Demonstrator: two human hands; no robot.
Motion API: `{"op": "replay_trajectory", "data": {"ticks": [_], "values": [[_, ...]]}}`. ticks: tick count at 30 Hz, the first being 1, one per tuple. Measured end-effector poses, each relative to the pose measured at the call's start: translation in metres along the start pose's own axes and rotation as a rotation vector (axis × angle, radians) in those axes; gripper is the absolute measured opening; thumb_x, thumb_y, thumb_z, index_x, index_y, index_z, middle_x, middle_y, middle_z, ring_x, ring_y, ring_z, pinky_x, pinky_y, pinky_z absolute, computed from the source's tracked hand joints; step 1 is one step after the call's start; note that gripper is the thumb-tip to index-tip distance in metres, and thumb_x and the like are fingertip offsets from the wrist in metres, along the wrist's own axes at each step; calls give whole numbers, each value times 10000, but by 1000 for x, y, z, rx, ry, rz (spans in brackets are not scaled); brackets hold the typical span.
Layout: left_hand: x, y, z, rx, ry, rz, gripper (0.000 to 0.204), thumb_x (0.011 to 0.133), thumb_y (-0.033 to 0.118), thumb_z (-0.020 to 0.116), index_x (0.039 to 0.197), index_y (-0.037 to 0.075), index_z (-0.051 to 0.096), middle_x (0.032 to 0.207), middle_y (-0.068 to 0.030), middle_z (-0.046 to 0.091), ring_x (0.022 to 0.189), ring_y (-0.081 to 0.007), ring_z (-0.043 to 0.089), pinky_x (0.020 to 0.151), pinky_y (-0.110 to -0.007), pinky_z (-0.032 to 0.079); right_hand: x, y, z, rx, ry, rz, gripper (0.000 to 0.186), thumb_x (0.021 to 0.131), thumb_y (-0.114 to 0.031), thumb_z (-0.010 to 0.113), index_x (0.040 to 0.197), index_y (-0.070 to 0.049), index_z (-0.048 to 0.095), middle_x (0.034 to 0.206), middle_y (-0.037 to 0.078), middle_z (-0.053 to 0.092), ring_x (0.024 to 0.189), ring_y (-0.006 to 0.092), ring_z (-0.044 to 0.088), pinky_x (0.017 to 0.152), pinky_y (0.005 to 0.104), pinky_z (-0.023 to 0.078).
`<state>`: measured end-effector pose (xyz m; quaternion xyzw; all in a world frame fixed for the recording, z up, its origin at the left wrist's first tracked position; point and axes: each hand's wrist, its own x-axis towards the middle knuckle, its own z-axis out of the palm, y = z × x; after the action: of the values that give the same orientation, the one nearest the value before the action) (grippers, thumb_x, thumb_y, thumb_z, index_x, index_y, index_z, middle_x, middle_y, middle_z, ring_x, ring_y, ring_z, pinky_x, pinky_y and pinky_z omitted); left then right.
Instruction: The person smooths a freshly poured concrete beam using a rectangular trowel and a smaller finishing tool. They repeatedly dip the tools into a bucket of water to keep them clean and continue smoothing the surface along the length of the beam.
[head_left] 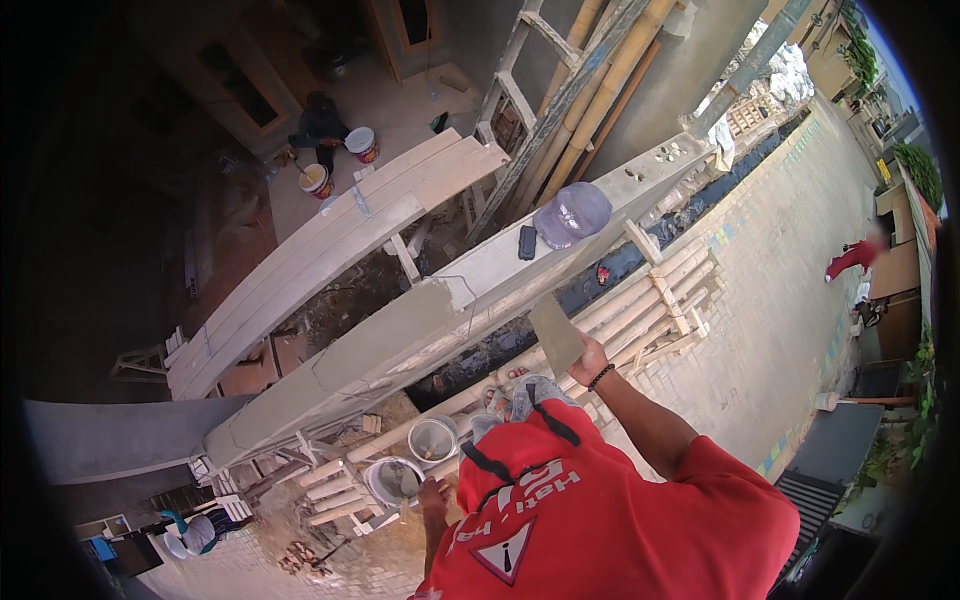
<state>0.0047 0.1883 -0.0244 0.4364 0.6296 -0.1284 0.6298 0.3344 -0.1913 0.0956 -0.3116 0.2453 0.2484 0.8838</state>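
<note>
My right hand (588, 362) grips a flat, greyish rectangular plastering float (554, 330), raised in front of a long concrete ledge (350, 355). Down at the lower middle, my left hand (432, 494) is curled beside a bucket (375, 481) with grey material and what looks like a tool in it; what the fingers hold is unclear. A second grey bucket (432, 437) stands just beyond. A grey cap (573, 214) and a small black object (527, 243) lie on the ledge, which has wet-looking grey render on its nearer stretch.
I stand on a bamboo platform (660, 300) over a dark ditch (590, 290). Long planks (290, 250) and bamboo poles (575, 110) lie beyond. A crouching worker (315, 130) has two paint buckets (361, 143). Other people are on the paved lane (855, 255) and lower left (205, 530).
</note>
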Motion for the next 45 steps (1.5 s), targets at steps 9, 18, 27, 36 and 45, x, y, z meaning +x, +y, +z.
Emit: {"op": "replay_trajectory", "data": {"ticks": [9,18,27,36,45], "values": [[-8,9,-12,-19,-26,39,345,983,316,530,1283,147,505,1024,-74,692,618,-189,639,500,-292,430,3,15,-4,166,-34,56,391,1019,-289,379,1249,-48,585,1154,117,672,1027,268,657,879,439,538],[-19,25,9,140,-35,26,413,978,293,456,1342,102,486,1130,-95,663,750,-216,658,569,-311,476,8,7,-9,113,44,77,376,1029,-319,369,1279,-111,558,1143,75,662,1000,249,656,870,436,540],[-6,23,15,119,-100,79,373,965,231,476,1297,62,496,1114,-113,669,820,-229,682,533,-308,507,13,-6,-13,94,77,52,368,1041,-303,359,1328,-157,537,1163,42,661,1020,216,659,835,412,555],[6,8,7,543,-171,569,427,817,83,636,1205,-47,517,1106,-127,649,840,-245,691,558,-366,544,19,-17,-10,71,88,62,364,1044,-304,360,1342,-182,530,1165,29,662,1007,207,665,821,419,560],[-7,16,32,193,-108,191,526,812,215,697,1242,-26,515,1167,-117,646,859,-263,692,620,-448,556,19,-30,-15,29,101,46,343,1043,-323,381,1299,-193,569,1158,11,668,1006,189,665,833,417,560]]}}
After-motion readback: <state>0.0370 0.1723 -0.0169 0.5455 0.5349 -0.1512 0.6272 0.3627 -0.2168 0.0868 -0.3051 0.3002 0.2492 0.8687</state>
